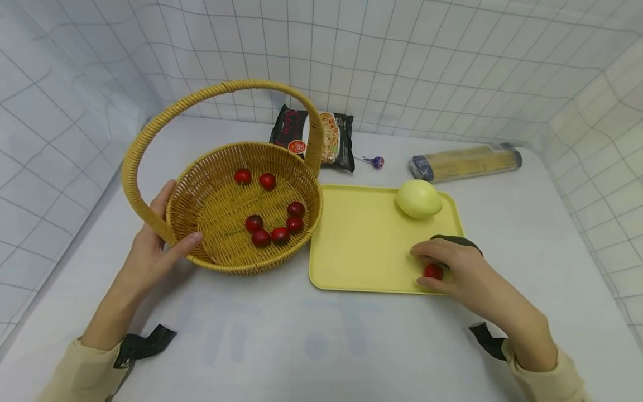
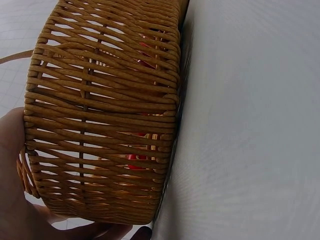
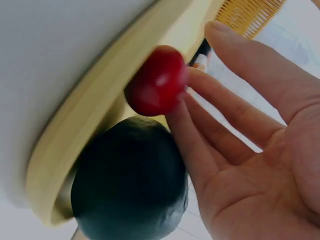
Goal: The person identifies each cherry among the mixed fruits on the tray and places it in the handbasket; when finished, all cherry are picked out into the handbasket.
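Observation:
My left hand [image 1: 150, 245] grips the left rim of a wicker basket [image 1: 246, 267], thumb over the rim on the inside and fingers along the outside wall. Several dark red cherries [image 1: 280, 235] lie on the basket's bottom. Above the right end of a yellow tray [image 1: 361, 240], my right hand [image 1: 464, 271] has its fingers and thumb spread around a single red cherry [image 3: 157, 82]. In the right wrist view the fingers are beside that cherry and the thumb stands apart from it. A dark green avocado [image 3: 130, 180] lies close by, mostly covered by the hand in the head view.
A pale yellow lemon [image 1: 418, 199] sits at the tray's back right corner. Behind are a black noodle packet [image 1: 336, 139], a purple-wrapped lollipop [image 1: 377, 162] and a pack of dry noodles [image 1: 467, 162]. The basket's tall arched handle [image 1: 226, 88] rises over it.

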Action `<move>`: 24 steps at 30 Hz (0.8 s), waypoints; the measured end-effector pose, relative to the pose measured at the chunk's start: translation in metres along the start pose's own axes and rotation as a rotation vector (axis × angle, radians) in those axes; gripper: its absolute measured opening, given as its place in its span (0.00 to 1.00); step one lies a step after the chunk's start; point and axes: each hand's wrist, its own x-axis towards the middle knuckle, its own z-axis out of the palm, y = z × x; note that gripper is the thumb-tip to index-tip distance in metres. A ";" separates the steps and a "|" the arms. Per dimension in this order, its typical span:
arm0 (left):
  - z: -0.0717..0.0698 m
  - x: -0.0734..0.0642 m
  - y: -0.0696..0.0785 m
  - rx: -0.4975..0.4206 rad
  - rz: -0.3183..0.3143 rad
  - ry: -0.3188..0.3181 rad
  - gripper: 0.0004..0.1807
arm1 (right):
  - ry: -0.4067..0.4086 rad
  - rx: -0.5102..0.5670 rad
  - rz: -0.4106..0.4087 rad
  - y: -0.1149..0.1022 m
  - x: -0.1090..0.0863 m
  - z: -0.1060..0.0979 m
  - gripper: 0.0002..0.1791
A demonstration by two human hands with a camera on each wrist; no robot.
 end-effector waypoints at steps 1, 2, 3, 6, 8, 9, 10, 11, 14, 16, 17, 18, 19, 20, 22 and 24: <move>0.000 0.000 0.001 0.005 -0.001 -0.001 0.56 | 0.006 -0.014 -0.015 0.000 0.000 0.001 0.25; 0.000 0.000 0.001 0.011 -0.002 -0.001 0.56 | 0.009 -0.028 -0.024 -0.001 -0.001 0.001 0.26; 0.000 0.000 0.002 0.015 -0.001 -0.001 0.56 | 0.011 -0.041 -0.028 -0.001 -0.001 0.000 0.27; -0.001 -0.001 0.003 0.023 0.003 -0.002 0.56 | -0.002 -0.070 -0.015 -0.004 -0.004 -0.003 0.29; -0.001 -0.001 0.004 0.021 0.003 -0.002 0.55 | -0.022 -0.078 -0.003 -0.005 -0.006 -0.005 0.29; -0.001 -0.001 0.004 0.022 0.004 -0.001 0.55 | -0.036 -0.081 0.007 -0.007 -0.006 -0.006 0.29; -0.001 -0.001 0.004 0.020 0.004 -0.001 0.56 | -0.050 -0.081 0.018 -0.008 -0.007 -0.007 0.30; -0.001 -0.001 0.003 0.018 0.005 -0.001 0.56 | -0.064 -0.079 0.026 -0.009 -0.008 -0.007 0.30; -0.001 -0.001 0.002 0.009 0.005 0.000 0.56 | -0.103 -0.082 0.048 -0.012 -0.008 -0.006 0.28; -0.001 0.000 0.002 0.008 0.006 -0.001 0.56 | -0.118 -0.089 0.055 -0.013 -0.008 -0.005 0.27; -0.001 0.000 0.002 0.008 0.006 -0.001 0.56 | -0.120 -0.094 0.054 -0.014 -0.008 -0.005 0.27; -0.001 0.000 0.002 0.006 0.006 -0.001 0.56 | -0.121 -0.097 0.057 -0.014 -0.008 -0.005 0.26; -0.001 0.000 0.002 0.005 0.009 -0.002 0.55 | -0.121 -0.099 0.058 -0.014 -0.008 -0.005 0.26; -0.001 0.000 0.002 0.006 0.008 -0.002 0.55 | -0.119 -0.097 0.057 -0.014 -0.007 -0.004 0.25; -0.001 0.000 0.002 0.004 0.007 -0.002 0.55 | -0.106 -0.088 0.052 -0.013 -0.007 -0.002 0.24; 0.000 0.000 0.001 0.004 0.008 -0.002 0.55 | -0.087 -0.077 0.036 -0.012 -0.006 0.001 0.22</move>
